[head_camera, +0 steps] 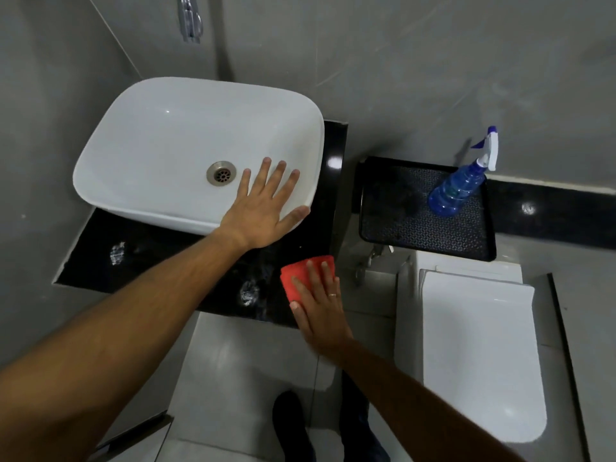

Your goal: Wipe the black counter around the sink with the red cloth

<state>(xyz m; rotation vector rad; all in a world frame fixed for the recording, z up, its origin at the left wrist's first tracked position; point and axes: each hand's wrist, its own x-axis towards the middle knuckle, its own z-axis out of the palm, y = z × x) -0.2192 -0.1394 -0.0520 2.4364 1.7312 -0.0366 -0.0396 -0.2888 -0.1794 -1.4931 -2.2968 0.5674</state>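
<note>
The right hand [320,305] lies flat on the red cloth [301,278], fingers spread and pressing it down rather than gripping it — the cloth sits at the front right corner of the black counter [160,261], just beside the edge. The left hand [263,211] is open too, palm resting on the near right rim of the white sink [186,145], holding nothing, seemingly bracing the body.

From where I stand, the wiping looks barely under way: two whitish smears — one near the left end [117,253], one toward the middle front [249,293] — are on the glossy black. To do this well, I'd keep the palm flat so the whole cloth bears down, sweep leftward in overlapping passes along the front strip, and work close against the sink's base where grime hides. The narrow strip to the sink's right wants a pass as well. The spray bottle [460,185] stands on a black tray [423,228], well apart.
</note>
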